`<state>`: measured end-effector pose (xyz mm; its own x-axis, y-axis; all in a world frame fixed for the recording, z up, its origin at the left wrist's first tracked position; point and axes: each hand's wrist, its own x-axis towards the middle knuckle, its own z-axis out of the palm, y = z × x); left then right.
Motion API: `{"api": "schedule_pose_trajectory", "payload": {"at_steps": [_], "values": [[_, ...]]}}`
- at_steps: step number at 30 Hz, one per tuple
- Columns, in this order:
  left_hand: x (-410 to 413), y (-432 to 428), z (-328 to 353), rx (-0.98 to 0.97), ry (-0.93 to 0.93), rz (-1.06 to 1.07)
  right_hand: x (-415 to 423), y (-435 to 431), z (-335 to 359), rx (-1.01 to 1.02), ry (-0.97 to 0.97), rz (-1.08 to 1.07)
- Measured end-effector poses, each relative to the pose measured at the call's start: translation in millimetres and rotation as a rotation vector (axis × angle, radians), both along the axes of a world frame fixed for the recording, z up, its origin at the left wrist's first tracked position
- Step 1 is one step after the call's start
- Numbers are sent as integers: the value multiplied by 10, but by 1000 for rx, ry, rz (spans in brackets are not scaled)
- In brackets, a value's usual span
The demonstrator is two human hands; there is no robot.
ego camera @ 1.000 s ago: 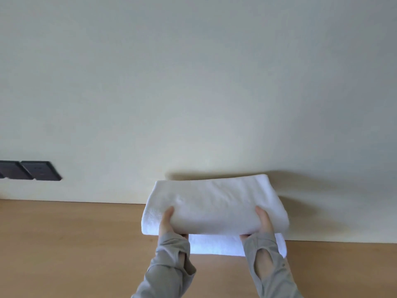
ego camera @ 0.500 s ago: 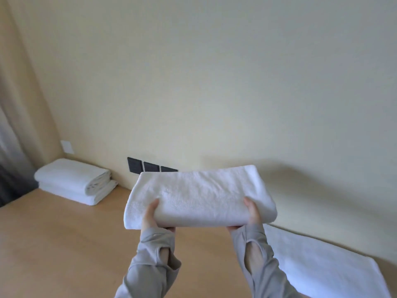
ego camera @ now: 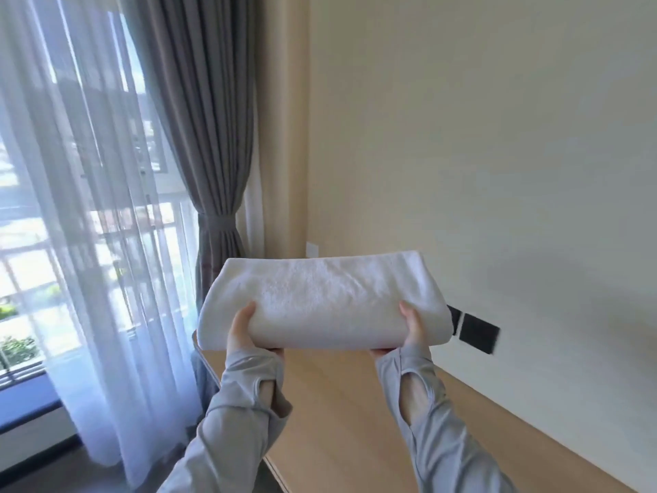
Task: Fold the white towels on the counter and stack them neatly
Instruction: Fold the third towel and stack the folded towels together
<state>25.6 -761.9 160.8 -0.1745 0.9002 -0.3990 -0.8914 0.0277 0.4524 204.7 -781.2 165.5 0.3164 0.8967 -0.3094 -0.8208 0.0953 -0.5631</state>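
I hold a folded white towel (ego camera: 321,300) in the air above the wooden counter (ego camera: 348,414), near its left end. My left hand (ego camera: 241,330) grips the towel's near left edge, thumb on top and fingers underneath. My right hand (ego camera: 414,330) grips the near right edge the same way. Both arms wear grey sleeves. The towel hides the far left corner of the counter, so no stack shows behind it.
Black wall sockets (ego camera: 474,330) sit low on the cream wall to the right of the towel. A white switch plate (ego camera: 313,249) is in the corner. Grey curtain (ego camera: 209,172) and sheer curtain (ego camera: 89,208) hang left, past the counter's edge.
The view has swung left, with the towel carried along in both hands. The window and curtains have come into view; the flat towel on the right and the folded stack are out of sight.
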Motion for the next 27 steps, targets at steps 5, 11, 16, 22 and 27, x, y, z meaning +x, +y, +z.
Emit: {"api": "schedule_pose_trajectory", "payload": {"at_steps": [5, 11, 16, 22, 27], "values": [[-542, 371, 1, 45, -41, 67, -548, 434, 13, 42, 5, 51], [-1046, 1096, -167, 9, -25, 81, -1026, 1182, -196, 43, 70, 61], [-1395, 2058, -230, 0, 35, 66, -1374, 2092, -397, 63, 146, 56], [-1450, 3093, -264, 13, 108, -20, -1461, 2927, -430, 52, 204, -69], [-1177, 3787, -298, -19, 135, -153, -1266, 3375, -453, 63, 206, -230]]}}
